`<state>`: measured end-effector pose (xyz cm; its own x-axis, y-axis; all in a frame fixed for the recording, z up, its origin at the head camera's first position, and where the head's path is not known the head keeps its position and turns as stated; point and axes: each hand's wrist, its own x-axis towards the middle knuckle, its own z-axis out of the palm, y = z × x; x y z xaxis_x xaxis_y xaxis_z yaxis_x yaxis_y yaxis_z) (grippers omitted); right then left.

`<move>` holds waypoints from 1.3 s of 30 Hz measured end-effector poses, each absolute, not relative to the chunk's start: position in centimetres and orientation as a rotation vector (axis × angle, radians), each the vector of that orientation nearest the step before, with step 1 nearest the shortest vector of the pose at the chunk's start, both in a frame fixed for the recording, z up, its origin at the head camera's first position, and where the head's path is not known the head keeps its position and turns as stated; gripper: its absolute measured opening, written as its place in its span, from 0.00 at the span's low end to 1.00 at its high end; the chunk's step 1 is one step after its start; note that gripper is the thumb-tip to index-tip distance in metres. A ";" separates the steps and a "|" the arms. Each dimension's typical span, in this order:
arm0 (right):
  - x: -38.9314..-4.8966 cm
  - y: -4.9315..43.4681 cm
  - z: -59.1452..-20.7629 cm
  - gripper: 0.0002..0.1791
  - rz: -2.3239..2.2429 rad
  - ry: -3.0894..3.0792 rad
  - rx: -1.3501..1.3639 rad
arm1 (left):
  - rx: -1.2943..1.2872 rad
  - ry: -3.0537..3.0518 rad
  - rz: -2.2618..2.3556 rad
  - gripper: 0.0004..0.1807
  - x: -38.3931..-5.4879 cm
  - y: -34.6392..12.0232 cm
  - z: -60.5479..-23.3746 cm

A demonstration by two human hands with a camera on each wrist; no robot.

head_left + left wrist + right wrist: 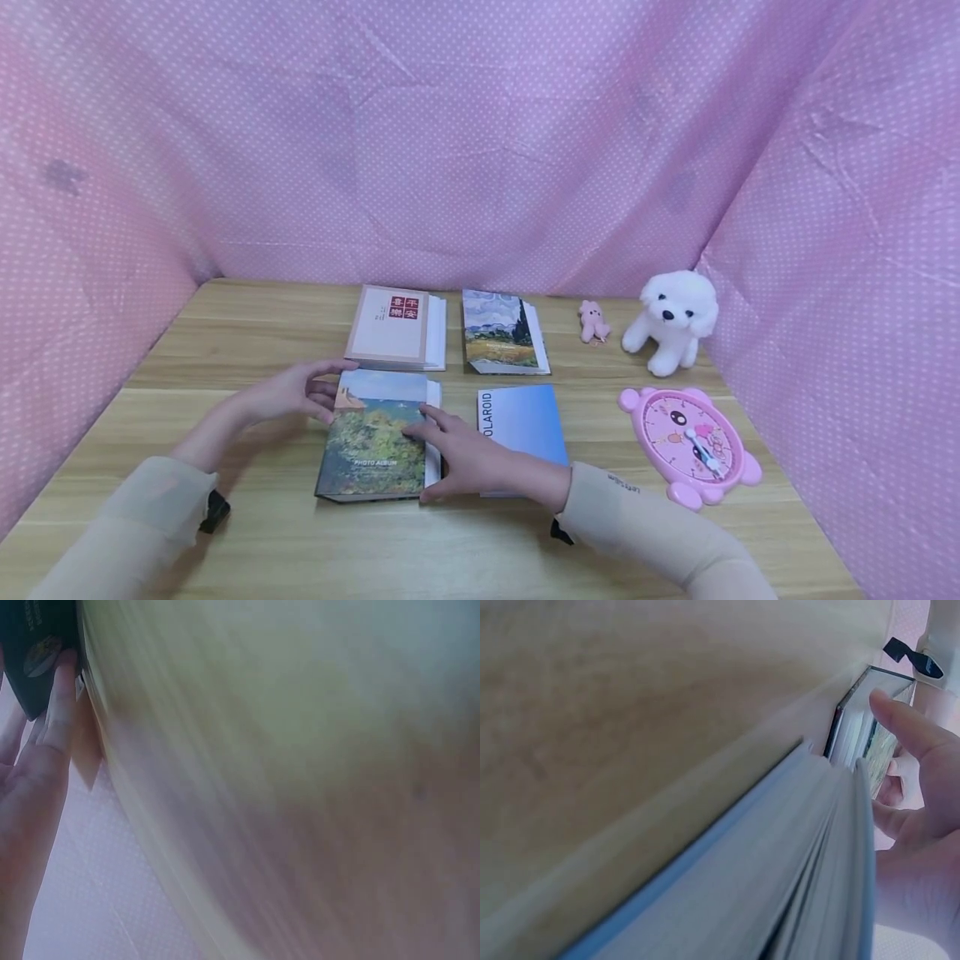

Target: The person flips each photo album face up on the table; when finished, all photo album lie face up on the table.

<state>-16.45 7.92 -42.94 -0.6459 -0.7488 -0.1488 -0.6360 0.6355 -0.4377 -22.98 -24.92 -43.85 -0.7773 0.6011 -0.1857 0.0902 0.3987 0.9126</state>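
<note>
A photo album (382, 425) with a green garden painting on its cover lies at the front left of the table in the head view. My left hand (296, 393) is at its left side, and in the left wrist view a fairly straight finger (66, 690) touches its dark spine (37, 645). Over the album's right edge reaches my right hand (468, 454), fingers spread onto the cover and thumb low by the page edge. In the right wrist view the thumb (907, 727) stands apart from the fingers. Partly behind the right forearm lies a blue Polaroid album (525, 421).
Behind are a cream album (390, 329) with red characters and a landscape-painted album (498, 332). At the right stand a small pink plush toy (592, 321), a white plush dog (675, 321) and a pink toy clock (688, 442). Pink dotted cloth (480, 150) surrounds the wooden table (247, 333).
</note>
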 end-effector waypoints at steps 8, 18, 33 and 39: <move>-16.3 7.5 -43.0 0.49 -0.412 2.574 -1.146 | 0.620 2.294 1.226 0.50 -23.1 -25.5 -44.0; -16.3 7.8 -42.9 0.49 -0.398 2.532 -1.212 | 0.669 2.494 1.024 0.50 -22.9 -25.6 -43.4; -16.4 11.7 -40.5 0.46 -0.543 2.543 -1.220 | 0.921 2.726 0.945 0.48 -21.2 -20.1 -39.4; -16.6 14.1 -39.6 0.46 -0.643 2.560 -1.215 | 0.889 2.781 0.919 0.50 -20.0 -17.1 -38.5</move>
